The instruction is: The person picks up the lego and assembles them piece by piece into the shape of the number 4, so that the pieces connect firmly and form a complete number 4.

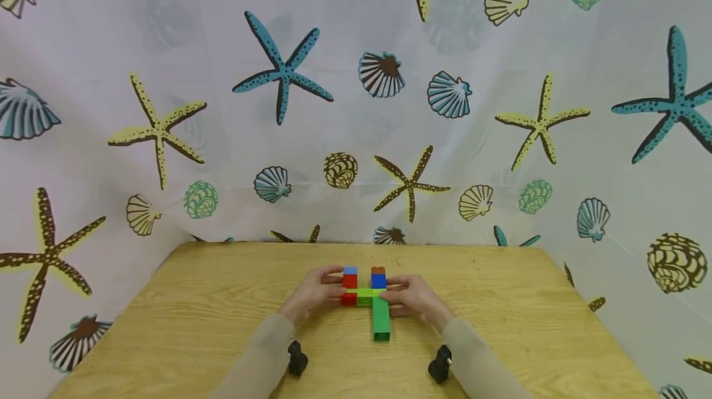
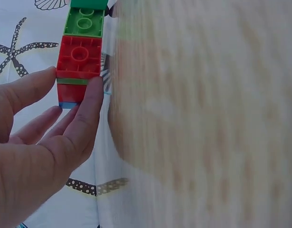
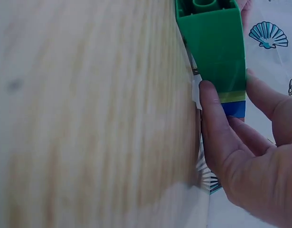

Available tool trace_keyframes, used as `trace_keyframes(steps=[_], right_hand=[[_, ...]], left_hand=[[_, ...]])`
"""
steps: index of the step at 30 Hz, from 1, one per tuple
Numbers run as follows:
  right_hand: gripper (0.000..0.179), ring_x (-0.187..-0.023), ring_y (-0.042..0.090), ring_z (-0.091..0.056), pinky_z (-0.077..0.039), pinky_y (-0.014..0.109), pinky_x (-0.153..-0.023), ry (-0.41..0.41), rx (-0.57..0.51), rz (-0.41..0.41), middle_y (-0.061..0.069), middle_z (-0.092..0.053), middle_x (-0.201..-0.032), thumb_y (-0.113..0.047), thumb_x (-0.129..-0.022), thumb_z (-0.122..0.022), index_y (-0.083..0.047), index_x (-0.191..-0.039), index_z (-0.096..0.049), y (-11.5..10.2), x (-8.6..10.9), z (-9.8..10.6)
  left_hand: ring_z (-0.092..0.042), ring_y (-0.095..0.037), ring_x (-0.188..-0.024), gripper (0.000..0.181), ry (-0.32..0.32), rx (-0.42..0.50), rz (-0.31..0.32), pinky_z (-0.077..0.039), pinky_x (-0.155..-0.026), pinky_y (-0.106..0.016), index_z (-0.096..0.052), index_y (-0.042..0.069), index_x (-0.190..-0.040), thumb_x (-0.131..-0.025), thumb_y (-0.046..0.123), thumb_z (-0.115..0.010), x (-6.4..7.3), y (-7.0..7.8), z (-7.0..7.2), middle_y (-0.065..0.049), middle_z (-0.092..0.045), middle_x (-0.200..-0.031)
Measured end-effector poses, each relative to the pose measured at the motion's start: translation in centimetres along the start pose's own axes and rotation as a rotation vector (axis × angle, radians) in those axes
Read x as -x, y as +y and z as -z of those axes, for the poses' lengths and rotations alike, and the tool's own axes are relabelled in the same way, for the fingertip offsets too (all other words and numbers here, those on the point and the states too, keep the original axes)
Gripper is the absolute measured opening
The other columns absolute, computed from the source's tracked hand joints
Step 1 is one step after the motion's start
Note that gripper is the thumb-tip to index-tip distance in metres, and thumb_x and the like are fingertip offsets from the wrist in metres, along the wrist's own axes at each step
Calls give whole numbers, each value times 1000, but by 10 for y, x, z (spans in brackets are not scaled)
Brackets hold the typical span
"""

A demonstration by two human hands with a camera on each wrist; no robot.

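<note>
Between my two hands stands a joined build of toy bricks. On its left are red bricks [image 1: 350, 280] topped with light blue. A thin lime piece [image 1: 364, 292] crosses to a blue brick [image 1: 378, 281] topped with brown at the right. From there a long green brick [image 1: 381, 315] extends toward me. My left hand [image 1: 315, 294] pinches the red end; the left wrist view shows thumb and fingers on either side of a red brick [image 2: 79, 54] with a hollow underside. The right hand [image 1: 416, 299] grips the right side, with fingers around the green brick [image 3: 214, 54] near the lime and blue layers.
A light wooden table [image 1: 222, 300] lies under the build. Behind and beside it hangs a white cloth [image 1: 345, 127] printed with starfish and shells. Black wrist cameras sit below each hand, at the left sleeve [image 1: 258, 352] and the right sleeve [image 1: 481, 356].
</note>
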State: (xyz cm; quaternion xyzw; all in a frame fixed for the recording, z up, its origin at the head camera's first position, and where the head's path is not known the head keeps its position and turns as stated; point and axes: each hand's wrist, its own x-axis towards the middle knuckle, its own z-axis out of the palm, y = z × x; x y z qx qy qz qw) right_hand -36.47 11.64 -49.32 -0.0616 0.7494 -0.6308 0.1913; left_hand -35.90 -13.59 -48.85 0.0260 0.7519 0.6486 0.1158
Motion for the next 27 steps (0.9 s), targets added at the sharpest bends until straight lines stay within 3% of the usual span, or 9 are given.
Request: trace_keyframes(steps=[16,22,27], right_hand=[[58,-95,22,-70,-59,38,-76,1,44,-6,23,-58,-131,-14,-90,-71,6,-139,-48,-2,0,3],[50,-99,23,-69,-58,39,-79,15,62,13,20,-63,-124,-22,-97,-63,6,-137,-51,0,3,6],[45,-100,23,-65,-58,38,-80,40,101,29,18,-64,-120,-28,-100,-57,2,-134,-56,-2,9,11]], left_hand=[[-63,-37,-113,59,-11,-22,14,-57,-84,-44,-42,0,-144,-89,-4,-65,-3,-3,-2,-28,-51,-137],[-64,-30,-108,54,6,-75,28,-57,-83,-41,-43,2,-144,-94,5,-63,2,-1,1,-25,-55,-132],[-58,-33,-112,49,-1,-114,26,-55,-87,-44,-42,2,-144,-99,15,-56,11,0,7,-23,-53,-133]])
